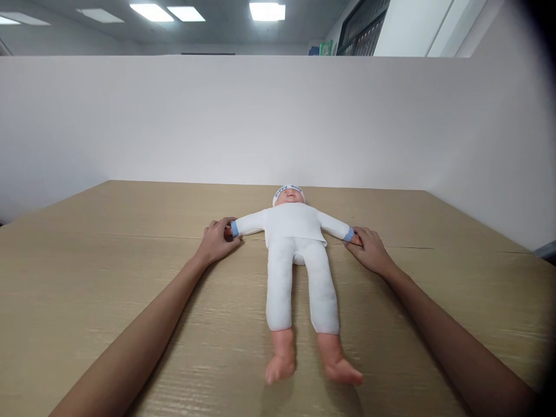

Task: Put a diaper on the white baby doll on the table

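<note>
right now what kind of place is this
Probably an office or lab workstation: a flat brown cardboard tabletop, plain white partition walls, ceiling light panels. Both hands hold a white-suited baby doll.

Both bare forearms are stretched forward and slightly inward, entering from the lower corners of the view. The left hand is seen at about ten o'clock from the centre of the view, palm turned down, fingers curled and closed at the fingertips, the thumb tucked toward two o'clock. The right hand is seen at about three o'clock, also palm down, its fingers drawn together and pointed toward ten o'clock. The wrists are held nearly straight, and the two hands are kept well apart.
</note>
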A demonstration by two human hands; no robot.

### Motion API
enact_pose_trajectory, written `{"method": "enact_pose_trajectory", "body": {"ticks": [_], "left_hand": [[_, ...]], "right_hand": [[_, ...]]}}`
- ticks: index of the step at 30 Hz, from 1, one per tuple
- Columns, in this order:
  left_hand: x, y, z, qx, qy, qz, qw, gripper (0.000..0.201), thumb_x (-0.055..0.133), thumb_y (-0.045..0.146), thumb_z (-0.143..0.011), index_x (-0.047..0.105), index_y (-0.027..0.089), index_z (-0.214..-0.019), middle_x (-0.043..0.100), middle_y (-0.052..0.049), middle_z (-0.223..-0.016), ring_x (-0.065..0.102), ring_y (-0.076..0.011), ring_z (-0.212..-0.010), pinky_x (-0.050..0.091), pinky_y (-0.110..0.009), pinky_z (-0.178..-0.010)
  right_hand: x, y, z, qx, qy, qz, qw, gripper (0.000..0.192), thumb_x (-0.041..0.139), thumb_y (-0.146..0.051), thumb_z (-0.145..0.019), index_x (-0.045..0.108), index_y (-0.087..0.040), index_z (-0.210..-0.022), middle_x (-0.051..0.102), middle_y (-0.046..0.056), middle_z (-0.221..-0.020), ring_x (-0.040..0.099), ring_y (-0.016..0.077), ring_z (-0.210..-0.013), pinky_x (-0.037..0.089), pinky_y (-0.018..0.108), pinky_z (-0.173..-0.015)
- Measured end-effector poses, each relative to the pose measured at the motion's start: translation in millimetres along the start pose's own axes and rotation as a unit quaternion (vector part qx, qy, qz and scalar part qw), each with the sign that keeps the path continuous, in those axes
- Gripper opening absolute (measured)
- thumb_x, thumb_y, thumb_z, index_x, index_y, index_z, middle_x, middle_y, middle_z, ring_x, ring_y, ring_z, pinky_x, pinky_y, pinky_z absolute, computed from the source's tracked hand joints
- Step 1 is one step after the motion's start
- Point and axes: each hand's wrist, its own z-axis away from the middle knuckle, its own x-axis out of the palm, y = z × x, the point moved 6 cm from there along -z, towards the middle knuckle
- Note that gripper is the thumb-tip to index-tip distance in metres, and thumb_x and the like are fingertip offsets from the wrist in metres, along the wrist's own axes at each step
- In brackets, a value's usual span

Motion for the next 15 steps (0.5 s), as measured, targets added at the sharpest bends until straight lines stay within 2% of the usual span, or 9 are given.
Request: {"method": "enact_pose_trajectory", "body": {"ticks": [4,10,15], "left_hand": [[1.6,-0.9,0.4,0.008,-0.003,-0.003,1.000,0.058,0.070,0.045,-0.084,0.063,0.023,-0.137,0.075,-0.011,-0.127,0.062,-0.0373,-0.117,0.048,-0.052,-0.105],[2.8,-5.8,-0.3,0.002,-0.010,0.009,1.000,0.063,0.072,0.067,-0.089,0.065,0.024,-0.134,0.076,-0.010,-0.126,0.062,-0.0366,-0.117,0.048,-0.050,-0.103],[4.3,-9.6,-2.4,0.007,-0.015,0.011,1.000,0.062,0.071,0.069,-0.090,0.065,0.025,-0.133,0.076,-0.010,-0.127,0.061,-0.0350,-0.116,0.047,-0.049,-0.103]], "right_hand": [[-2.5,-5.2,0.6,-0.011,-0.004,-0.014,1.000,0.050,0.062,-0.047,-0.092,0.066,-0.023,-0.135,0.073,0.015,-0.134,0.065,0.0381,-0.121,0.049,0.054,-0.106],[-6.1,-10.5,1.3,-0.009,-0.005,-0.040,0.999,0.053,0.065,-0.053,-0.092,0.066,-0.020,-0.135,0.074,0.015,-0.131,0.066,0.0370,-0.117,0.050,0.052,-0.103],[-8.3,-10.5,-0.8,-0.017,0.014,-0.054,0.998,0.049,0.064,-0.052,-0.092,0.068,-0.020,-0.129,0.075,0.015,-0.125,0.068,0.0356,-0.112,0.050,0.051,-0.102]]}}
